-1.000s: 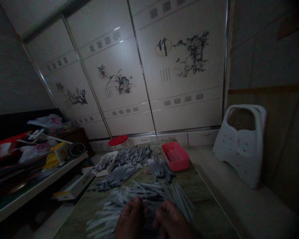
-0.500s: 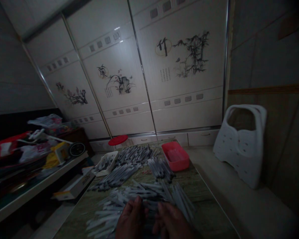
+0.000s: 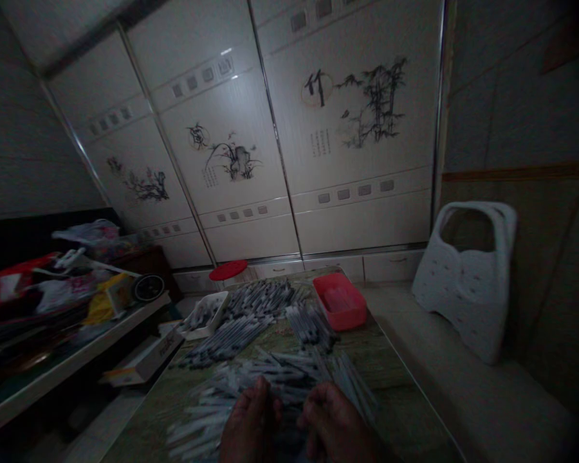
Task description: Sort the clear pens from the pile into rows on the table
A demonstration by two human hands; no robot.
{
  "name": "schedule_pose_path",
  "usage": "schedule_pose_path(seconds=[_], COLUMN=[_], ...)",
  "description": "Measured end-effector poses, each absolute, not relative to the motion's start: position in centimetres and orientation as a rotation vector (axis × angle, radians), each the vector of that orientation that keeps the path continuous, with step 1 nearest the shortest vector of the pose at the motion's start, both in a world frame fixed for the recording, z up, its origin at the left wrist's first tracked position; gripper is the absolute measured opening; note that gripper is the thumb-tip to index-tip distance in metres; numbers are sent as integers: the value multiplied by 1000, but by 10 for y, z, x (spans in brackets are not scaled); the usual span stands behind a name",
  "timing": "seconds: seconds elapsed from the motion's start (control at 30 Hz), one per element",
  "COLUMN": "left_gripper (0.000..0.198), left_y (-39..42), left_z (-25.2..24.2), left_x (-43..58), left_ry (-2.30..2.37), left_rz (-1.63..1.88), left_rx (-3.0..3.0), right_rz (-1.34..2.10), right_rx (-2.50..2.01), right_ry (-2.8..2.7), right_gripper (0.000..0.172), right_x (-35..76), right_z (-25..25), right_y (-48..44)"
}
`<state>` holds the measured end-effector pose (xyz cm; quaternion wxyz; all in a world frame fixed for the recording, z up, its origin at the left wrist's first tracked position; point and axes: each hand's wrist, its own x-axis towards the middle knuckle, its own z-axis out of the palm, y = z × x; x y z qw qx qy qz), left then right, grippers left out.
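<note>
Both hands [image 3: 248, 418] [image 3: 336, 418] sit apart over pale sticks [image 3: 200, 419], inside the right table edge [image 3: 410, 381].

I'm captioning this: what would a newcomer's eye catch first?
Probably the vivid red container at the far right corner of the table. Next, the left hand and right hand at bottom centre, amid slim pale rods. Behind, dark plant drawings on pale panels.

Painted cabinet doors [image 3: 236, 109] behind a red round seat [image 3: 228, 270]; white plastic frame [image 3: 473, 283] near the right wall [image 3: 545, 238]
</note>
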<state>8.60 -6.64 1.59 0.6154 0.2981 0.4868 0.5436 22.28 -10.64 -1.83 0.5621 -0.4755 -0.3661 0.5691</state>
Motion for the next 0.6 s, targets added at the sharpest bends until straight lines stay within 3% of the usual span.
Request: schedule_pose_path(seconds=[0.13, 0.3, 0.47, 0.6], left_gripper=[47, 46, 40, 24], left_y=[-64, -65, -63, -55], left_z=[12, 6, 10, 24], left_x=[82, 82, 80, 63], left_ry=[1106, 1111, 1125, 1161], left_rz=[1213, 1221, 1285, 1385], left_rx=[620, 735, 702, 597], right_rz=[1480, 1484, 1377, 1237], right_rx=[-958, -1014, -1116, -1211], right_ry=[-631, -769, -738, -726], right_gripper=[29, 42, 35, 27], right_x=[228, 227, 230, 239], right_z=[-17, -18, -19, -22], right_y=[-106, -106, -102, -99])
